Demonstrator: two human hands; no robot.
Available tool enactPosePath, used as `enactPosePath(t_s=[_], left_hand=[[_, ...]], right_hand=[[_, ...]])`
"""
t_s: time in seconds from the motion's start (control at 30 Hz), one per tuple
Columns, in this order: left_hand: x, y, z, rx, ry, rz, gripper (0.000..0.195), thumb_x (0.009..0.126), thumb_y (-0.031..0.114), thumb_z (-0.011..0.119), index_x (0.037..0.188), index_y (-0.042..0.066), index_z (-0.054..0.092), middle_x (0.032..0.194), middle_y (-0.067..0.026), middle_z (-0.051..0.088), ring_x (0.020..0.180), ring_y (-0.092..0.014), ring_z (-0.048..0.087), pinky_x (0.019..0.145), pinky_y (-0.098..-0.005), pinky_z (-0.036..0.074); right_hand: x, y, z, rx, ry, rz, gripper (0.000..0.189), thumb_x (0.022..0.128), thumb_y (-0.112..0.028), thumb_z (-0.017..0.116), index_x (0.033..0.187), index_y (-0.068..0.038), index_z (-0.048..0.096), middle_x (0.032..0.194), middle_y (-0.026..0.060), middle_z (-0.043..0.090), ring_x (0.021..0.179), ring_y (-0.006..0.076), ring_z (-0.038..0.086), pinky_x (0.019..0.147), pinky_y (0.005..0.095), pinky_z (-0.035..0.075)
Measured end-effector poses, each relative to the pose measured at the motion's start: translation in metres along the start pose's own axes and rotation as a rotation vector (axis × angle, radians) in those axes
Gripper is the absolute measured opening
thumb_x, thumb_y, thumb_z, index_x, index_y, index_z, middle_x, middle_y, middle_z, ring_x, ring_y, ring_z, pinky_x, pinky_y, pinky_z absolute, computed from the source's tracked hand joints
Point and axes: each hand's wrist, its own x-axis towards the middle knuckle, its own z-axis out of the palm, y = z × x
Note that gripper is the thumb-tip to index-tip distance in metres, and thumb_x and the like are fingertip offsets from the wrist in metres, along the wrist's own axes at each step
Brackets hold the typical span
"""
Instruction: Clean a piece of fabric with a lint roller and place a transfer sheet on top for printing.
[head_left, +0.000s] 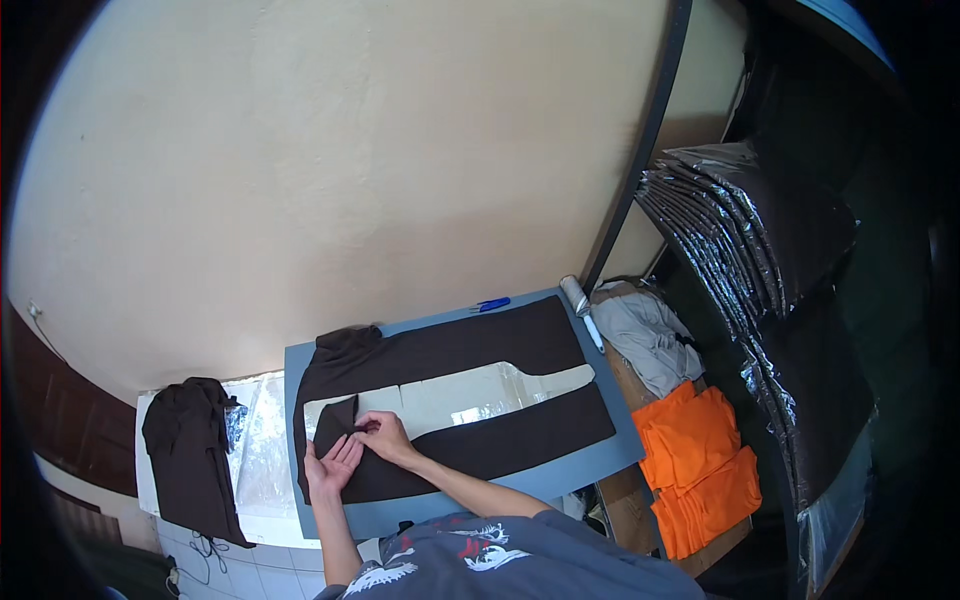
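Note:
A dark brown garment (510, 450) lies spread on a blue-grey board (577, 469). Along its middle rests a pale, tape-patched template (480, 390) with a narrow end at the right. Near the template's left end, a corner of the garment is folded up over it. My right hand (388, 436) pinches the edge of this folded part between thumb and fingers. Just left of it, my left hand (336, 466) is turned palm up, fingers extended and touching or very near the fold. Nothing is gripped in its palm.
Blue thread snips (491, 304) and a lint roller (581, 311) lie at the board's far edge. To the left is another dark garment (191, 457) beside clear plastic (266, 450). Orange cloth (697, 465), grey cloth (645, 330) and stacked plastic-wrapped garments (720, 240) stand right.

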Motion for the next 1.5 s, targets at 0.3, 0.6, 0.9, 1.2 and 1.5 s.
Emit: enactPosePath(t_s=[0.3,0.6,0.9,1.2,1.5], left_hand=[[-0.006,0.029,-0.017,0.475,-0.087,0.118,0.072,0.100,0.064,0.052,0.137,0.003,0.059,0.133,-0.0157,0.067,0.117,-0.033,0.066,0.102,-0.0468,0.052],[-0.007,0.043,-0.016,1.189,0.188,0.383,0.018,0.097,0.016,0.072,0.104,-0.001,0.075,0.090,-0.0095,0.076,0.075,-0.020,0.072,0.069,-0.0332,0.057],[-0.035,0.036,0.022,1.350,0.279,0.281,0.025,0.095,0.026,0.076,0.089,0.002,0.073,0.079,-0.0041,0.073,0.052,-0.011,0.060,0.045,-0.0279,0.042],[0.012,0.051,-0.022,1.101,0.139,0.489,0.024,0.101,0.024,0.067,0.097,0.001,0.073,0.088,-0.0053,0.073,0.071,-0.013,0.065,0.065,-0.0294,0.051],[-0.003,0.043,-0.007,1.208,-0.032,0.690,0.067,0.092,-0.009,0.068,0.146,0.011,0.033,0.105,-0.0231,0.074,0.097,-0.023,0.072,0.086,-0.0324,0.058]], right_hand=[[-0.044,-0.007,-0.023,-0.808,-0.896,-0.669,0.011,0.071,0.000,0.072,0.079,-0.006,0.066,0.146,0.0195,0.056,0.152,0.0375,0.032,0.125,0.0542,0.024],[-0.078,0.000,-0.025,-0.505,-0.035,-0.135,0.027,0.088,0.000,0.061,0.114,-0.001,0.054,0.124,0.0228,0.063,0.114,0.0345,0.066,0.094,0.0412,0.055],[-0.039,-0.001,-0.017,0.358,0.078,0.606,0.075,0.090,-0.019,0.080,0.145,-0.011,0.029,0.110,0.0153,0.064,0.097,0.0221,0.066,0.081,0.0372,0.057],[-0.022,0.053,0.008,0.560,0.185,0.681,0.043,0.094,-0.002,0.065,0.134,-0.007,0.053,0.122,0.0193,0.060,0.114,0.0287,0.063,0.102,0.0436,0.054],[-0.031,0.005,-0.011,1.230,-0.077,0.724,0.060,0.103,0.000,0.037,0.161,-0.015,0.034,0.148,0.0252,0.049,0.138,0.0364,0.050,0.119,0.0516,0.039]])
